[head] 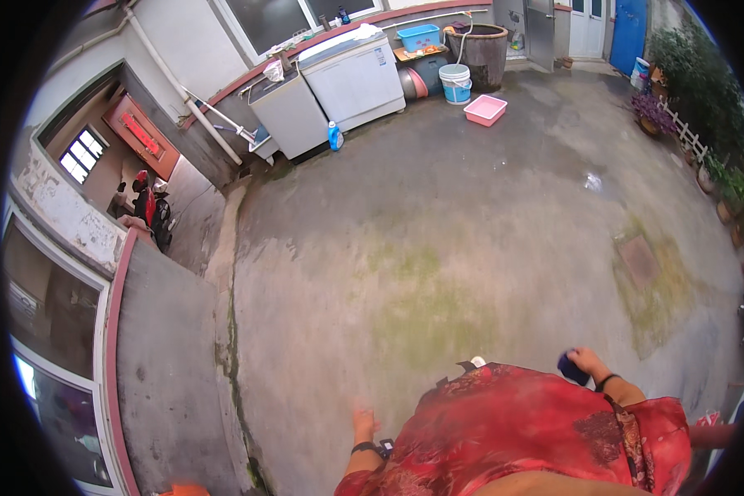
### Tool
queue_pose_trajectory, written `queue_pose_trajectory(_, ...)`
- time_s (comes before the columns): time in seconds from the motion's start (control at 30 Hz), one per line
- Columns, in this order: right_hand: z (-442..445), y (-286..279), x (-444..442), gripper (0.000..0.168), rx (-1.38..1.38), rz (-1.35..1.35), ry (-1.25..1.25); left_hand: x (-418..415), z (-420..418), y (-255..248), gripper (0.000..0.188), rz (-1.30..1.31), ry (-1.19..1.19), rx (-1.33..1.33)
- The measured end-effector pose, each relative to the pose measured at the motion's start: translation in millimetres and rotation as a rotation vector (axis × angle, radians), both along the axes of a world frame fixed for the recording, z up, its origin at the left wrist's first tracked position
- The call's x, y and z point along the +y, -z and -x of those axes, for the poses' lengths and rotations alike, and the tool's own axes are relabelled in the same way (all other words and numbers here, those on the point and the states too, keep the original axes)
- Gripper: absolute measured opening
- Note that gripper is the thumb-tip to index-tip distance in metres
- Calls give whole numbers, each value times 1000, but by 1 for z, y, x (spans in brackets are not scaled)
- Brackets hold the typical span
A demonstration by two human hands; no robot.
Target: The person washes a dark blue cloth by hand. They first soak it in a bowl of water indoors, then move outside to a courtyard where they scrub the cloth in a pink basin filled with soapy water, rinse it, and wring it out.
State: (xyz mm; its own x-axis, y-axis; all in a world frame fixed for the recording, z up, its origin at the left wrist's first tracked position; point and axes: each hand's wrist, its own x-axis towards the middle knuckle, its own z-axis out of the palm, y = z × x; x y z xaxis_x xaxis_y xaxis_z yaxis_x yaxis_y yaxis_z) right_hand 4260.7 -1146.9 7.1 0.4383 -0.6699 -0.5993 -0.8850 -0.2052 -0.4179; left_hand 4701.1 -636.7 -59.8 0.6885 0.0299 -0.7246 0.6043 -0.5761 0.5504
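Observation:
My right hand (pixel 588 362) grips a dark blue item (pixel 573 369), which looks like folded cloth, out to the right of my body. On the other side, my left hand (pixel 365 424) hangs over the concrete floor, blurred, with nothing seen in it and its thumb apart from the fingers. A dark band circles each wrist, and a small device sits by the left one. Between the hands, the red patterned garment (pixel 521 421) I wear hides the floor beneath me. A light-coloured shoe tip (pixel 478 361) shows past its hem.
Concrete yard (pixel 347 217) with green mossy patches. Ahead stand a white chest-like appliance (pixel 353 84), a blue detergent bottle (pixel 335 136), a bucket (pixel 456 85), a pink basin (pixel 485 111) and a large vat (pixel 483 59). Potted plants (pixel 652 115) line the right; a doorway with a red motorbike (pixel 150 208) lies left.

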Motion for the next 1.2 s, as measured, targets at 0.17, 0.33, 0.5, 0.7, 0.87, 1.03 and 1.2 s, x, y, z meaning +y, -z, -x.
queue_pose_trajectory(0.17, -241, -98, -127, 42, -541, 282, -35, -47, -58, 18, 45, 53, -88, 166)
queue_pose_trajectory(0.33, -456, -200, -201, 34, -1181, 128, -46, -133, -140, 11, 39, 73, -133, 69)
queue_pose_trajectory(0.5, -591, -276, -238, 37, -1450, -395, 250, -224, -259, 13, 38, 164, -171, -24)
queue_pose_trajectory(0.7, -697, -243, -325, 40, -1470, -258, 474, -350, -420, -34, 36, 263, -16, -152)
queue_pose_trajectory(0.87, -764, -196, -406, 31, -1438, 60, 601, -563, -502, -152, 45, 705, 319, -148)
queue_pose_trajectory(1.03, -876, -206, -363, 15, -1240, 175, -164, -713, -531, -213, 43, 1319, 151, 279)
queue_pose_trajectory(1.2, -945, -212, -409, 20, -1179, 494, -1298, -767, -626, -168, 39, 1488, 233, 24)
